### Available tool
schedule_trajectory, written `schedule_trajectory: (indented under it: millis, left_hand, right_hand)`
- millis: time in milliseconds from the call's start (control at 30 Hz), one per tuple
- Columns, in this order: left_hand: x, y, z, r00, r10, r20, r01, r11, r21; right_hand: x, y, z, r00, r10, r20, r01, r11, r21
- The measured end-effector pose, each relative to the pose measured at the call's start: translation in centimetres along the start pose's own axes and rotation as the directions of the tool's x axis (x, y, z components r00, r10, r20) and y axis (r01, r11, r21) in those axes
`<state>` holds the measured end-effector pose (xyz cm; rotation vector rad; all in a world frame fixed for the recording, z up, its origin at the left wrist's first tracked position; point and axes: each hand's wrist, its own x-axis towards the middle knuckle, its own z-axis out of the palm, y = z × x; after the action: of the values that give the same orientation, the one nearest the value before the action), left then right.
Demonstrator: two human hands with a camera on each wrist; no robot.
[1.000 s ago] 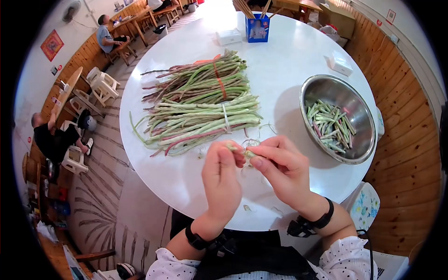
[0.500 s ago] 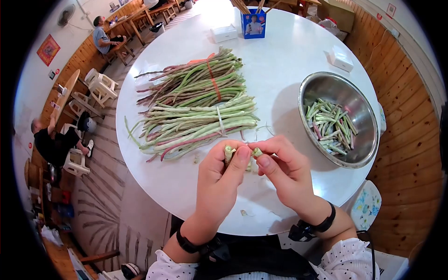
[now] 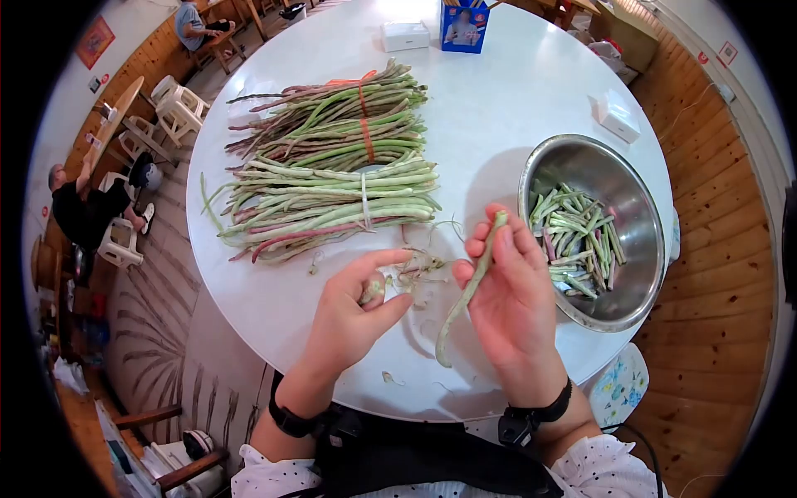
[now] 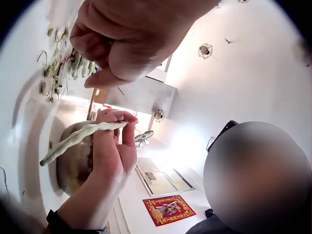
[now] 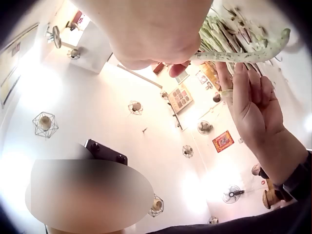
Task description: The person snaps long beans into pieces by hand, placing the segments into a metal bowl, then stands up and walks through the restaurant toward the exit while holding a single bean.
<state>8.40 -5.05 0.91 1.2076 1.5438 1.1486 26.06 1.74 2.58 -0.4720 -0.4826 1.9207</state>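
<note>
In the head view my right hand (image 3: pixel 515 290) pinches a long green bean (image 3: pixel 466 303) near its upper end; the rest hangs down toward the table, curving at its tip. My left hand (image 3: pixel 349 307) is to its left, thumb and forefinger spread apart, the other fingers curled round bean pieces (image 3: pixel 373 290) whose ends show in the palm. In the left wrist view the bean (image 4: pixel 83 139) slants down from the right fingertips. Beyond the left hand lie two bundles of long beans, one tied with an orange band (image 3: pixel 365 124), the other with a white band (image 3: pixel 364 199).
A steel bowl (image 3: pixel 647 249) at the right holds cut bean pieces (image 3: pixel 581 236). Stringy scraps (image 3: pixel 419 270) lie between the hands on the round white table (image 3: pixel 473 108). Farther back stand a blue chopstick box (image 3: pixel 463 29) and tissue packs (image 3: pixel 405 36).
Both hands were together at a bean, and have since parted. The right hand has moved right, toward the bowl, with the bean; the left has drawn back left with its pieces.
</note>
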Motion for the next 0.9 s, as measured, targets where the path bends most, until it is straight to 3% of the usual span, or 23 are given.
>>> schedule_trajectory:
  millis: [133,233,333,467,533,600,667,800,900]
  left_hand:
    - [-0.7,-0.7,0.3,0.996,-0.012,0.083,0.013,1.000,-0.007]
    - [-1.2,-1.0,2.1,0.992,0.033,0.124,-0.012,0.987,-0.163]
    - [-1.5,-1.4,3.5,0.981,0.191,0.038,-0.192,0.981,0.006]
    - [-1.3,-1.5,3.5,0.995,0.002,0.101,0.009,0.994,-0.110]
    - [-1.3,-0.6,2.9,0.978,-0.123,0.168,0.147,0.980,-0.137]
    - [-1.5,-0.9,2.8,0.998,0.017,0.063,-0.007,0.990,-0.142]
    - [-1.7,-0.5,2.5,0.992,0.126,0.011,-0.125,0.987,-0.105]
    - [-1.5,-1.2,1.5,0.977,0.189,0.096,-0.171,0.970,-0.173]
    - [-1.5,-1.1,0.6,0.966,0.228,0.126,-0.194,0.953,-0.232]
  right_hand:
    - [0.5,0.4,-0.4,0.987,0.160,-0.029,-0.158,0.986,0.051]
    - [0.7,0.9,-1.1,0.984,0.173,0.044,-0.176,0.982,0.064]
    - [0.8,1.5,-1.0,0.989,0.136,0.053,-0.137,0.991,0.007]
    - [0.7,1.3,-0.1,0.993,0.103,0.064,-0.091,0.982,-0.166]
    - [0.7,1.2,-0.4,0.994,0.060,0.088,-0.022,0.924,-0.381]
    - [0.7,1.6,-0.6,0.997,0.005,0.071,0.034,0.839,-0.543]
    - [0.8,1.7,-0.7,0.997,0.039,0.062,0.002,0.831,-0.556]
    - [0.9,1.8,-1.0,0.993,0.119,0.015,-0.097,0.870,-0.483]
    - [0.7,1.9,-1.3,0.966,0.257,0.038,-0.226,0.901,-0.371]
